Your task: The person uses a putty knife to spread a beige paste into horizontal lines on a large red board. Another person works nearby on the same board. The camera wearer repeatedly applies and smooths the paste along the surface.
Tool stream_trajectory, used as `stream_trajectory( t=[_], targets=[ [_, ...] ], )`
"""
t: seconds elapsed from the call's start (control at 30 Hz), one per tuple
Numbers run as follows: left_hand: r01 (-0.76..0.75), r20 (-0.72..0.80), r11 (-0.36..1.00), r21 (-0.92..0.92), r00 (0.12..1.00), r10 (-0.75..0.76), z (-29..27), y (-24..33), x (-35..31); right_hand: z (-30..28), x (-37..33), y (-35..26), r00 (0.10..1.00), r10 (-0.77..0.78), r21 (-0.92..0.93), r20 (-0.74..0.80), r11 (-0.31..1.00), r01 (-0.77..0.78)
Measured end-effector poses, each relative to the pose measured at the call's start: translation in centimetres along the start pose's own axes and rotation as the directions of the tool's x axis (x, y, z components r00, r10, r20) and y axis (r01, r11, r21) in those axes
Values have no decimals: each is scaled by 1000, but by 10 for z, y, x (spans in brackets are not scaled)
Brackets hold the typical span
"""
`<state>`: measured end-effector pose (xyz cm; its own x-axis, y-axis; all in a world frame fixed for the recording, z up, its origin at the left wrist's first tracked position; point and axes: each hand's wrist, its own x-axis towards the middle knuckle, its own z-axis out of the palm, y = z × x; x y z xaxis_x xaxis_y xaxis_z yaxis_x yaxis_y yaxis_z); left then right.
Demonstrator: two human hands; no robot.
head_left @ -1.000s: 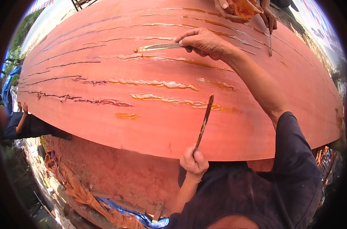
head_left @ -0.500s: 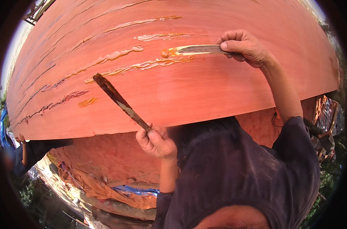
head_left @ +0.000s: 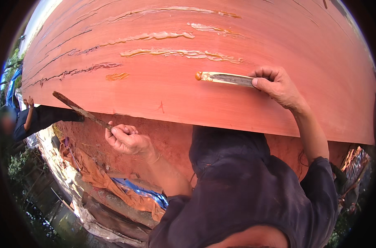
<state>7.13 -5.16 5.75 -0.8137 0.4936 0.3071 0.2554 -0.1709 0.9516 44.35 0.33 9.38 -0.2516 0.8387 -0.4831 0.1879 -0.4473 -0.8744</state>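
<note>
A large curved reddish-orange surface (head_left: 204,95) fills the upper part of the view, with dark cracks at the left and raised streaks of glossy orange paste (head_left: 184,53) across it. My right hand (head_left: 277,87) pinches one end of a flat, pale-edged spatula-like strip (head_left: 227,78). A rounded dab of orange paste (head_left: 198,76) sits on the strip's far left tip, below the streaks. My left hand (head_left: 130,140) is closed around the end of a thin, brown-stained stick (head_left: 82,110), which points up and left near the surface's lower edge.
At the far left, another person's arm and hand (head_left: 29,108) reach to the same surface's edge. Below lie a crumpled orange-brown cloth (head_left: 86,165), a blue sheet (head_left: 140,191) and boards. Greenery stands at the lower left.
My left hand and its stick have swung left and lower, the stick now flatter. My right hand has drawn the strip down, away from the paste streaks. The view has shifted too.
</note>
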Motion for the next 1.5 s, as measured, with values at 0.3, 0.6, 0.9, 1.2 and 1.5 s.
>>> stream_trajectory(
  t=[0.3,0.6,0.9,1.2,1.5],
  targets=[
    [-81,-131,994,-71,989,71,19,-60,55,85,78,-34,979,-170,-221,115,956,192],
    [81,-213,979,-187,970,-121,28,-52,51,132,106,-58,957,-271,-370,104,883,290],
    [87,-190,980,-180,974,-121,27,-57,52,142,83,-66,677,-704,-750,214,326,576],
    [16,-140,985,-174,989,-41,28,-59,53,160,71,-41,597,-732,-788,328,135,600],
    [2,-132,989,-147,991,-21,27,-59,54,134,51,-65,670,-638,-754,380,206,624]
  ],
)
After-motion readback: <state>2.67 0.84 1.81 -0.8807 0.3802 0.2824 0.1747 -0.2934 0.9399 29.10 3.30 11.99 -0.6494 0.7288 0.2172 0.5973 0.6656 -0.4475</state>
